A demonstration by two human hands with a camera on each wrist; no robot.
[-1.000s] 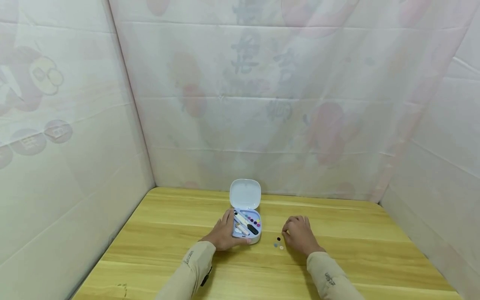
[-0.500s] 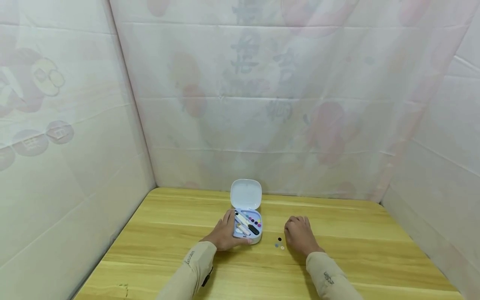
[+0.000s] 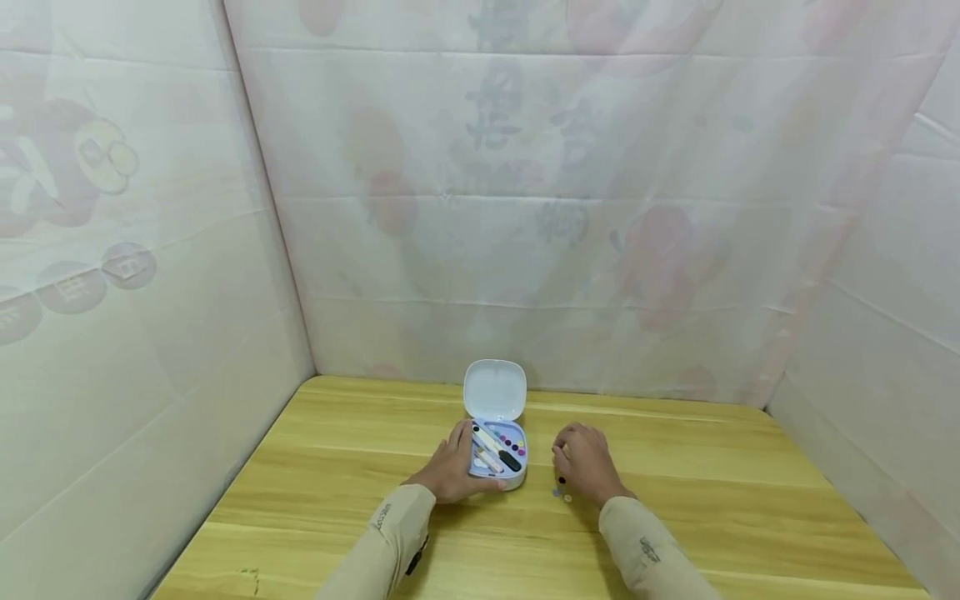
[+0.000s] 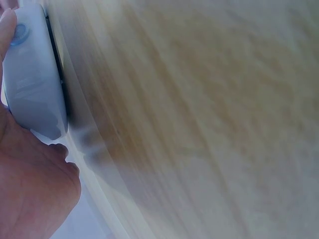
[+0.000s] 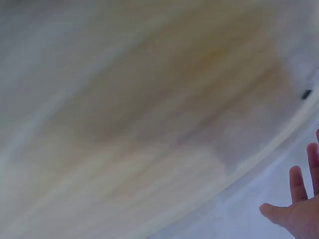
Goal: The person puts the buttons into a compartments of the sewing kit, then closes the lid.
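Holding the open case (image 3: 497, 454) at its left side, my left hand (image 3: 448, 471) curls its grip round the base on the desk (image 3: 315, 483). My right hand (image 3: 585, 468) rests just right of it, fingers relaxed and clasping nothing, beside small buttons (image 3: 562, 487) lying loose.
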